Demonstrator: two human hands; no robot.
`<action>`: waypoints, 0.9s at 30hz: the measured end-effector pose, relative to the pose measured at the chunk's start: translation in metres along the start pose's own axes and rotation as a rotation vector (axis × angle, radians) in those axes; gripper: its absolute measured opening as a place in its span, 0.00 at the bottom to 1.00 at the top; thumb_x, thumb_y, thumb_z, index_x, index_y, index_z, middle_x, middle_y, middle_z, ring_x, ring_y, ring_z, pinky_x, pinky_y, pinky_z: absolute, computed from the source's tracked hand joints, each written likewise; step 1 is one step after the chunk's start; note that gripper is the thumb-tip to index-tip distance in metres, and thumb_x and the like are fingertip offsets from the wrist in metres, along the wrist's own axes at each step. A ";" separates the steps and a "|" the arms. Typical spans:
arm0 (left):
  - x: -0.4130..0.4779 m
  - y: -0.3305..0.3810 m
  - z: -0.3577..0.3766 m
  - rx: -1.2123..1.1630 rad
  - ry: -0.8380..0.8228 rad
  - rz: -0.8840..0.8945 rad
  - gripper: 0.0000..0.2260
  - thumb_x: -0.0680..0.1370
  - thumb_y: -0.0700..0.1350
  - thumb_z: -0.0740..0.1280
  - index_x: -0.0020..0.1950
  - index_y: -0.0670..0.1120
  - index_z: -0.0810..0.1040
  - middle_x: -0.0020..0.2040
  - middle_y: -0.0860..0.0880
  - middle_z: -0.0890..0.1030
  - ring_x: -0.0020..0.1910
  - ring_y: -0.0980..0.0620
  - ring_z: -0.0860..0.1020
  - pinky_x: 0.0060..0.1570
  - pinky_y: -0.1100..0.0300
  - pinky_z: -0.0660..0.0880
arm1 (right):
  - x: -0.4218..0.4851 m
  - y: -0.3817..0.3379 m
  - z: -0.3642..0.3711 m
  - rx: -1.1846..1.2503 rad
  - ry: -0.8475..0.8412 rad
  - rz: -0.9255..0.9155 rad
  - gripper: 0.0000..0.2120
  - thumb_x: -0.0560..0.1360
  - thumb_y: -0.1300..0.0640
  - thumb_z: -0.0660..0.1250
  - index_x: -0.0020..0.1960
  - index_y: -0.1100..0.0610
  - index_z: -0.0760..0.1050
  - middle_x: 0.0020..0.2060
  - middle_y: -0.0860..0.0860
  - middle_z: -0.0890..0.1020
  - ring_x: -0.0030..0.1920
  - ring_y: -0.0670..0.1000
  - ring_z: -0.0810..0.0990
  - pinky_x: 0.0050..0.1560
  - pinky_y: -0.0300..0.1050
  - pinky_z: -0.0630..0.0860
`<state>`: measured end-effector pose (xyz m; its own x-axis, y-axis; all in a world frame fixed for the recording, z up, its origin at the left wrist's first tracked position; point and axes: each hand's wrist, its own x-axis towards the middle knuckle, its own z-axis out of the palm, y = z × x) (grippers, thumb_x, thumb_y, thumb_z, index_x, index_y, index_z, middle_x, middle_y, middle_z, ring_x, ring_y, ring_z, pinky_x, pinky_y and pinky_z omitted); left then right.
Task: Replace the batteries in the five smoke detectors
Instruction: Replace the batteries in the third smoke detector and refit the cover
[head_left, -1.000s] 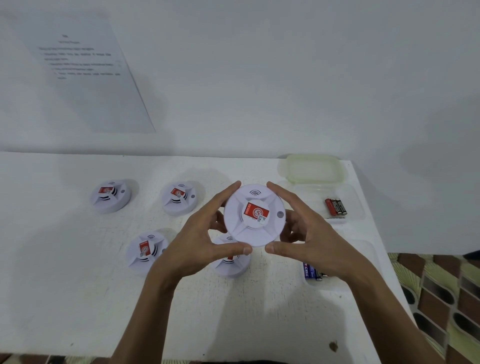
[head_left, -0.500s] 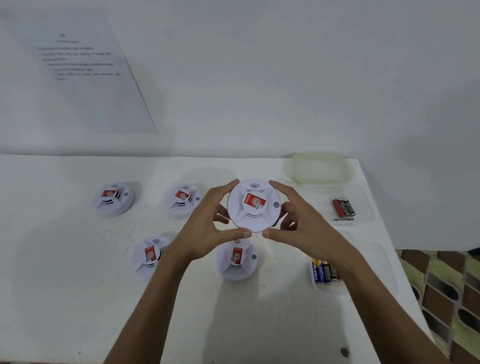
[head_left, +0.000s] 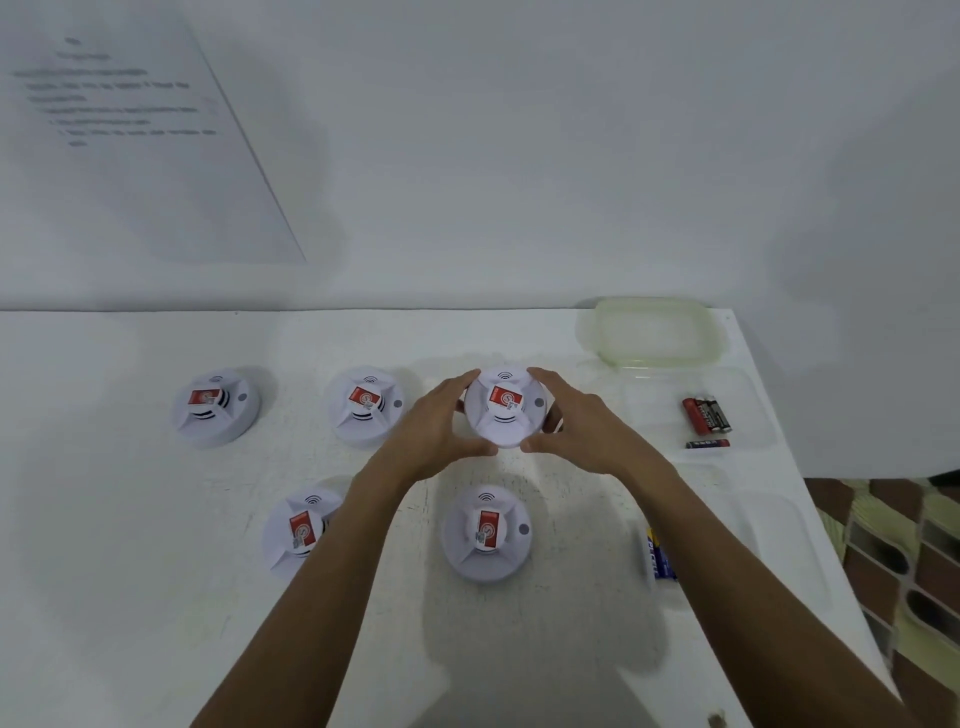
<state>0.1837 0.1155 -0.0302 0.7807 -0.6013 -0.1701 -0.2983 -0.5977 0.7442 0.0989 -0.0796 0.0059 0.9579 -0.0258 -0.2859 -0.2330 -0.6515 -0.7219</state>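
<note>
So the smoke detector (head_left: 503, 410) is cupped between both hands, lined up with the back row on the table (head_left: 104, 519). The left hand (head_left: 441, 426) and right hand (head_left: 582, 423) both grip its rim, fingers (head_left: 543, 375) curled round, thumbs almost meeting in front. Compared to a second ago it's lower and further out. Can't tell if it's touching down.

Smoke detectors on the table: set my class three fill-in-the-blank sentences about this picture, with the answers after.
1. The left hand and right hand together grip ____ smoke detector.
2. ____ other detectors lie untouched on the table.
3. The red batteries lie to the held detector's ____.
Answers: one; four; right.
</note>
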 end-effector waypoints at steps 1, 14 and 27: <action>0.003 -0.003 0.002 0.021 -0.008 -0.009 0.40 0.65 0.56 0.77 0.73 0.55 0.63 0.68 0.54 0.72 0.59 0.54 0.73 0.59 0.50 0.75 | 0.004 0.004 0.003 0.003 -0.011 0.014 0.40 0.72 0.56 0.75 0.76 0.49 0.56 0.55 0.45 0.76 0.46 0.45 0.75 0.49 0.39 0.70; 0.016 -0.016 0.009 0.189 -0.062 -0.019 0.41 0.67 0.58 0.75 0.74 0.50 0.61 0.71 0.49 0.67 0.68 0.48 0.66 0.65 0.51 0.65 | 0.021 0.022 0.018 -0.028 -0.037 0.066 0.37 0.73 0.54 0.73 0.76 0.50 0.57 0.63 0.51 0.77 0.51 0.47 0.76 0.53 0.40 0.73; -0.043 -0.014 -0.049 0.133 0.203 0.133 0.30 0.73 0.55 0.72 0.72 0.52 0.66 0.63 0.53 0.76 0.53 0.59 0.75 0.54 0.60 0.74 | 0.019 -0.040 0.030 -0.157 0.225 -0.104 0.18 0.79 0.53 0.62 0.69 0.51 0.71 0.51 0.51 0.81 0.46 0.47 0.76 0.51 0.42 0.74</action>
<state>0.1808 0.1757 -0.0016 0.8199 -0.5685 0.0670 -0.4647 -0.5926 0.6579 0.1216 -0.0309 0.0104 0.9924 -0.1095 -0.0560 -0.1202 -0.7682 -0.6288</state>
